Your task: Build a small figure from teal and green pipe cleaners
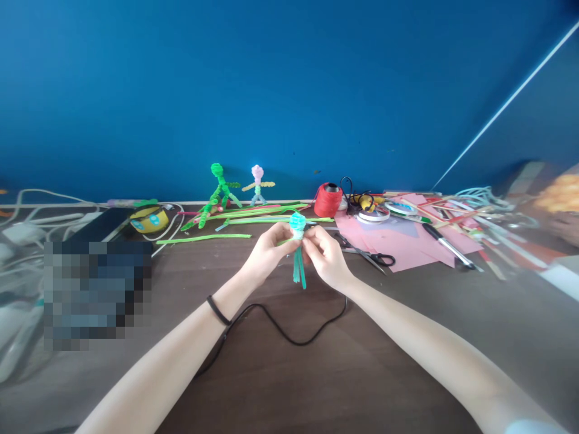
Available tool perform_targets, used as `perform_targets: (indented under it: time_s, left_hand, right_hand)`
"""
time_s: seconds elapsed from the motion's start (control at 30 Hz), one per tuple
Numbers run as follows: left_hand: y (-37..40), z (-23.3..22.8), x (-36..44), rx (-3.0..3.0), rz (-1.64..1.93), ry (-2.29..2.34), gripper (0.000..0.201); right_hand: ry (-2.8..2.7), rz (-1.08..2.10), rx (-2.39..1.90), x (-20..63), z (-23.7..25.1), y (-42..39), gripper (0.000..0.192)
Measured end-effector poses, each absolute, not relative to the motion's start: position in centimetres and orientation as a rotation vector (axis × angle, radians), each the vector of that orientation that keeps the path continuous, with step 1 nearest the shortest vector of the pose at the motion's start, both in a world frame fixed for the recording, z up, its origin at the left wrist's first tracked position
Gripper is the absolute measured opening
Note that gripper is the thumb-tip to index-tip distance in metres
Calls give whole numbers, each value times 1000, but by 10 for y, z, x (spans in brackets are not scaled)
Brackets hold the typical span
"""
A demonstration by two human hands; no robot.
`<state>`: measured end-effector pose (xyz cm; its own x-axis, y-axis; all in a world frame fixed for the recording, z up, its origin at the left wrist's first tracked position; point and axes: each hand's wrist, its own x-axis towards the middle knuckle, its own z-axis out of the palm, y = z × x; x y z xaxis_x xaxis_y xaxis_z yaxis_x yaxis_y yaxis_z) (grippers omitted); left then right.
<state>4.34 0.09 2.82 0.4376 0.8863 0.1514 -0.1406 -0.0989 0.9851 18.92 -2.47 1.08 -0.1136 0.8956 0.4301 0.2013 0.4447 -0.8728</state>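
Observation:
Between my two hands is a small pipe cleaner figure (297,224), held upright above the table. It has a round turquoise head, a pale band under it and teal stems hanging down. My left hand (270,248) pinches it from the left side, just below the head. From the right, the fingers of my right hand (324,253) close on the same pale part; their tips partly hide it. Behind my hands, several loose green pipe cleaners (262,211) lie on the table. Two finished-looking figures, one green (219,187) and one pink and pastel (257,181), stand against the blue wall.
Right of my hands lie black-handled scissors (384,260), pink paper (402,241), a pen (452,248) and a red thread spool (328,200). A yellow roll (149,219) and white cables (40,220) are at left. A black cord (289,341) crosses the table below my hands.

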Motion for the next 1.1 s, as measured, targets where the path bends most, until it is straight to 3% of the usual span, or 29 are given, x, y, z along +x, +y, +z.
perform_targets:
  time_s: [1.1]
  left_hand:
    - [1,29,44,1461,1029,758,19]
  right_hand:
    - [-1604,771,-979,189,9,-24,12]
